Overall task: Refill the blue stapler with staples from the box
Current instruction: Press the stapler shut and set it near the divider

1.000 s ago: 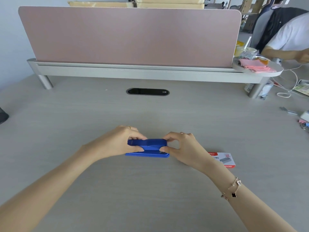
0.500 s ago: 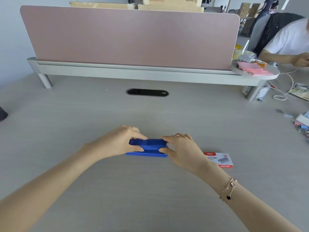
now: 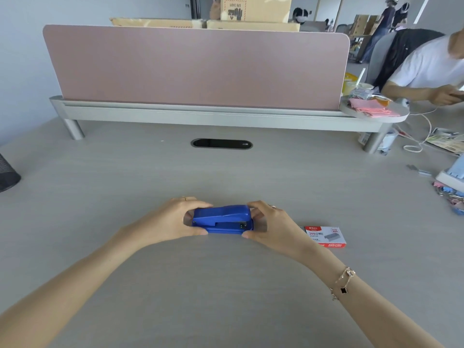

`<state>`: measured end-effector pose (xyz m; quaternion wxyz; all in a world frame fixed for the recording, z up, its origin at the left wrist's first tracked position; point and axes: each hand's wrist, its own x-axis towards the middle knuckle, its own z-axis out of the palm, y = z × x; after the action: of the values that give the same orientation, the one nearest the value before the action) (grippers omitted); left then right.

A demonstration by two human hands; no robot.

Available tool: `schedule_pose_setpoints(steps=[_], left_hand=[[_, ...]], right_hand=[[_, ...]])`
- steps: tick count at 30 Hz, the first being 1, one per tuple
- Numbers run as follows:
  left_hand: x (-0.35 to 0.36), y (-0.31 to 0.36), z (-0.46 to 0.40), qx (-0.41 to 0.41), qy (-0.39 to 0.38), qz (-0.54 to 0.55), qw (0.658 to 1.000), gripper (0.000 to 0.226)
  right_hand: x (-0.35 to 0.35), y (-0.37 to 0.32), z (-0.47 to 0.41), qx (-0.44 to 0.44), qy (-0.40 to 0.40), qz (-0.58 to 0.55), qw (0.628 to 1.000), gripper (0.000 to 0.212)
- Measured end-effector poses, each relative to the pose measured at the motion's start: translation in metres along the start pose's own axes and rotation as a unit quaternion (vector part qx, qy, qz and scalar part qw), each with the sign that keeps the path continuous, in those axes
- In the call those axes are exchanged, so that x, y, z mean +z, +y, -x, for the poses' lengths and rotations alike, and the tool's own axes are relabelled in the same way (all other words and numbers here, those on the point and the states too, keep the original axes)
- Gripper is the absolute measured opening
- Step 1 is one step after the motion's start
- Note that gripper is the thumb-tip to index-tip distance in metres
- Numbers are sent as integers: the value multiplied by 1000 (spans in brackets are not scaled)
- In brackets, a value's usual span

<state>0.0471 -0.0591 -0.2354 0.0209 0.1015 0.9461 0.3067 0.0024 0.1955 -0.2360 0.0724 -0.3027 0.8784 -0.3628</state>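
The blue stapler (image 3: 222, 219) lies flat and closed on the grey desk (image 3: 226, 285), long side toward me. My left hand (image 3: 170, 219) cups its left end, thumb at the front and fingers behind. My right hand (image 3: 272, 224) cups its right end the same way. The small red and white staple box (image 3: 325, 236) lies closed on the desk just right of my right wrist, apart from the stapler.
A pink divider panel (image 3: 195, 69) on a metal rail crosses the back of the desk, with a cable slot (image 3: 221, 143) in front. A dark mesh cup (image 3: 7, 174) stands at the left edge. Clutter and cables (image 3: 449, 179) lie far right, where another person (image 3: 426, 71) sits.
My fingers have come off the stapler's top and now hold its two ends, so its whole upper side shows. The camera view has tilted up slightly.
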Motion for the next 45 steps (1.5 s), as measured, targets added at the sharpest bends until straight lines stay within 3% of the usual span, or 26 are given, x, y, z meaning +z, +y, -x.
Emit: schedule_pose_setpoints(steps=[4,11,21,45], left_hand=[[6,-3,1,-13,35,37,999,39],[12,0,0,-52,64,127,989,35],[11,-6,-27,-58,82,174,980,28],[-31,-69,-228,-30,128,177,975,31]], right_hand=[[-1,1,-2,4,-5,-8,1000,45],[-3,-1,-5,18,1,1,1000,28],[-17,16,-31,11,-4,11,1000,27],[-53,92,-222,48,51,-56,996,17]])
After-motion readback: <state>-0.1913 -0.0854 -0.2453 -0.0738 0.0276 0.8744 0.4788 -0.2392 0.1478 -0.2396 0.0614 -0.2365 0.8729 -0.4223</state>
